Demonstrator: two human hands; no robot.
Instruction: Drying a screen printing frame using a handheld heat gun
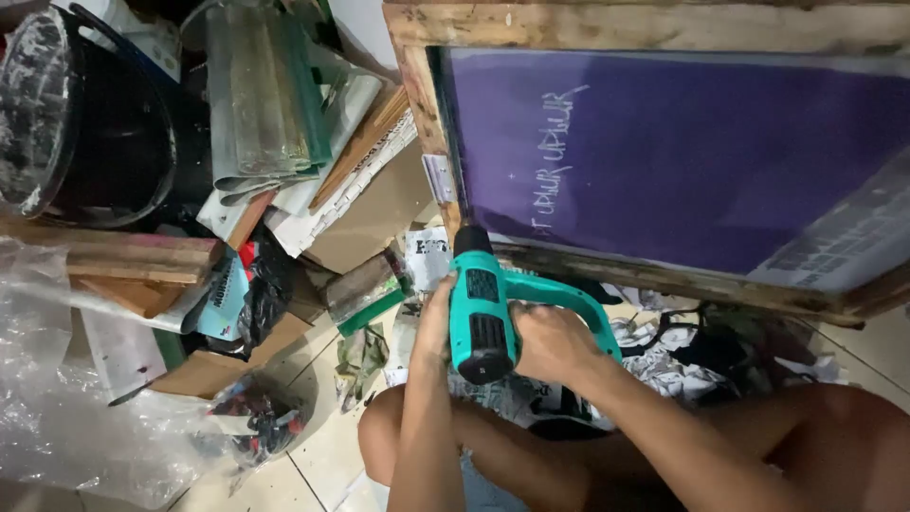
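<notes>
Two hands meet on one tool below us. Furthest left we see a black bucket [85, 114] and clear plastic sheeting [57, 398] among piled boards. Next comes our left hand [436, 318], fingers curled against the left flank of the teal heat gun [482, 308]. The gun stands between both hands, nozzle aimed at the lower left corner of the wooden screen frame [417, 104] with its purple mesh [682, 142]. Our right hand [550, 341] is clenched round its handle.
</notes>
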